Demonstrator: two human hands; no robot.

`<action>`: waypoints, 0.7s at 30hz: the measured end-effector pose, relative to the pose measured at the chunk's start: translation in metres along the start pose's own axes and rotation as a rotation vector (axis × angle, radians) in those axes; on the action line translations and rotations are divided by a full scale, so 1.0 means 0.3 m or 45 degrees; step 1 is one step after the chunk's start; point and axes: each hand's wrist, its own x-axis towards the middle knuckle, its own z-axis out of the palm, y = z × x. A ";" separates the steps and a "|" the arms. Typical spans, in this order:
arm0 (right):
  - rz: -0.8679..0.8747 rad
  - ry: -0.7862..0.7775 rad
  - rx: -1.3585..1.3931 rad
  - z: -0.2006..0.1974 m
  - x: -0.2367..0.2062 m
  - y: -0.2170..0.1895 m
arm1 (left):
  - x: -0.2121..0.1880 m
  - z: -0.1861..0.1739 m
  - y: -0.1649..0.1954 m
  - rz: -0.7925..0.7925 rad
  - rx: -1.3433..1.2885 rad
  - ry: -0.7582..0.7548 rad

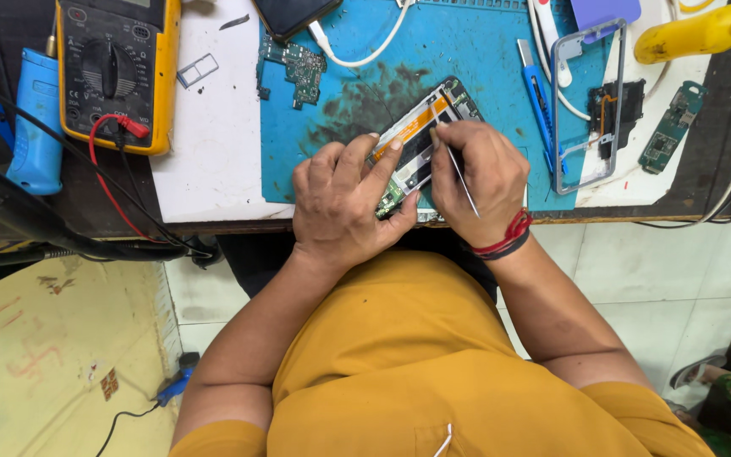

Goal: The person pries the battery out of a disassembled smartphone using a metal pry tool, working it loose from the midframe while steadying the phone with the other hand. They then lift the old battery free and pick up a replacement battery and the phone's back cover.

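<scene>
Opened phone (420, 140) tilted on blue mat (467, 59).

Mustard-yellow short-sleeved shirt, red-and-black thread wristbands (503, 239), bare forearms

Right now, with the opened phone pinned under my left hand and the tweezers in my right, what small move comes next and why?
Probably ease the tweezers tip a little deeper into the opened phone. The right hand already has the tip at the phone's inside, near the orange strip, and the left hand steadies the frame on the blue mat.

Both hands (412, 190) close together, fingers curled.
</scene>
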 end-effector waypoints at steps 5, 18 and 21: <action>-0.089 0.043 0.020 0.001 0.001 0.002 | 0.001 0.002 0.000 -0.007 -0.006 0.011; -0.015 0.027 -0.014 0.002 0.007 -0.005 | 0.004 -0.005 0.004 -0.017 -0.027 0.008; 0.061 0.071 -0.016 0.004 0.009 -0.007 | 0.007 -0.004 0.005 -0.027 -0.034 0.016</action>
